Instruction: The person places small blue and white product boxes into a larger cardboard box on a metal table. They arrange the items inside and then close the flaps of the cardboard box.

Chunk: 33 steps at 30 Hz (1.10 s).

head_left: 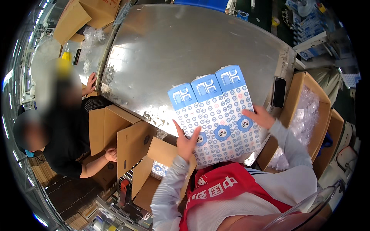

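Three blue-and-white patterned cartons [222, 115] stand side by side in a close row over the near edge of the metal table. Each has a solid blue end and a round animal print lower down. My left hand [187, 144] presses the left carton at its lower side, thumb and forefinger spread apart. From the other side, my right hand [261, 116] grips the right carton, one digit over its face and the other fingers partly hidden. The row sits between my two hands. An open cardboard box [143, 175] by my left forearm has a similar patterned carton [158, 169] inside.
The metal table [185, 46] stretches away ahead. A phone [278, 92] lies at its right edge, beside a cardboard box [295, 88] of clear plastic packing [302, 123]. At left, a co-worker [63, 142] has one hand at another open box [104, 129].
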Tool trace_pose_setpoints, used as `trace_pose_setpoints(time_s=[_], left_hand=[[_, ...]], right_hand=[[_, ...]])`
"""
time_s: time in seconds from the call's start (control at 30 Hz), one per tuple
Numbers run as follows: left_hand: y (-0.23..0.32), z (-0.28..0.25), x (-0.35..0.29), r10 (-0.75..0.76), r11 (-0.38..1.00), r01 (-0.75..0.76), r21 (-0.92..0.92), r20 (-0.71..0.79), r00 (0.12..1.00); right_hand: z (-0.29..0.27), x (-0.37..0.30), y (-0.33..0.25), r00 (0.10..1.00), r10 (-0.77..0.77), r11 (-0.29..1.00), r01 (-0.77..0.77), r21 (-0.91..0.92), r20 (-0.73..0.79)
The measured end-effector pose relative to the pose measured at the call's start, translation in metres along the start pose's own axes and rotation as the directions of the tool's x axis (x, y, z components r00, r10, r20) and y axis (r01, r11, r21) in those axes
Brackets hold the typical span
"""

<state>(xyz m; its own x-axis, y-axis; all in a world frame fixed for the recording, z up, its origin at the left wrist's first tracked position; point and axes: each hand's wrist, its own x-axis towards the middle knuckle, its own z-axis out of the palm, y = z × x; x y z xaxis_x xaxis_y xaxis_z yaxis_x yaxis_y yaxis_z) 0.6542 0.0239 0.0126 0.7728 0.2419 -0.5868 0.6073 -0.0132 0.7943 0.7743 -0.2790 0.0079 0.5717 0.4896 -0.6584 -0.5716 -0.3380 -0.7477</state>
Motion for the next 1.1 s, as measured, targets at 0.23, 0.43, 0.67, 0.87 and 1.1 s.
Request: trace_pose_setpoints(time_s=[0.23,0.43,0.67,0.87,1.1], left_hand=[[-0.028,-0.027,0.016,-0.205,0.944,0.272,-0.187,0.313,0.927],[-0.010,-0.040,-0.024,-0.002,0.983,0.055,-0.177,0.288,0.958],[-0.042,-0.123,-0.118,0.482,0.857,-0.474,-0.200,-0.014,0.876],[-0.026,-0.316,-0.331,0.517,0.845,-0.494,0.203,-0.076,0.853],[-0.176,-0.320,-0.347,0.840,0.462,-0.307,0.832,-0.299,0.452]], right_hand=[[-0.016,0.033,0.012,0.985,-0.015,0.985,0.043,-0.167,0.169],[-0.009,0.012,0.011,0.949,-0.272,0.946,0.295,-0.138,0.160],[0.097,-0.027,0.006,0.743,-0.616,0.786,0.558,0.266,0.263],[0.269,-0.126,-0.059,0.263,-0.368,0.314,0.938,-0.147,0.892],[0.285,0.003,0.030,0.812,-0.381,0.415,0.578,-0.702,0.443]])
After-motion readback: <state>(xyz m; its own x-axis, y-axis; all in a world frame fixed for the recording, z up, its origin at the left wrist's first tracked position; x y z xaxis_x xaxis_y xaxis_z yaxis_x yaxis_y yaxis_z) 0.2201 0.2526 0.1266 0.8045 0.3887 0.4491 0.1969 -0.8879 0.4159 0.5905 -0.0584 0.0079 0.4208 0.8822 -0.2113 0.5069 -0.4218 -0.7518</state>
